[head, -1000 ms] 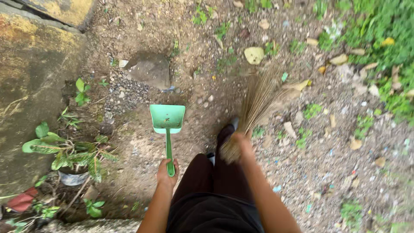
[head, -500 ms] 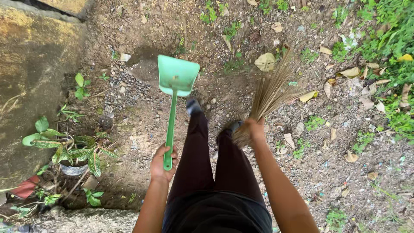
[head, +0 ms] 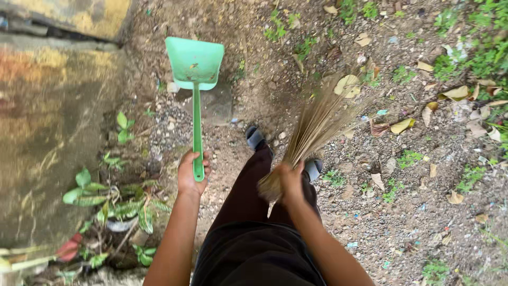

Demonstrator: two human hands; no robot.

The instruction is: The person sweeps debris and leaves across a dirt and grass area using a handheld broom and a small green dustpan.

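The person's left hand (head: 191,173) is wrapped tight around the end of the long handle of a green plastic dustpan (head: 194,66), holding it out ahead so the scoop hangs above the bare dirt ground (head: 370,222) beside a weathered yellow-stained concrete wall (head: 47,132). The right hand (head: 291,182) is clenched around the bound end of a bundle broom of thin tan sticks (head: 317,124), whose bristles fan forward and to the right over scattered dry brown leaves (head: 402,125). Below, black trousers and two dark sandals (head: 255,137) stand on the soil, with a small green-leafed plant (head: 114,204) near the wall.
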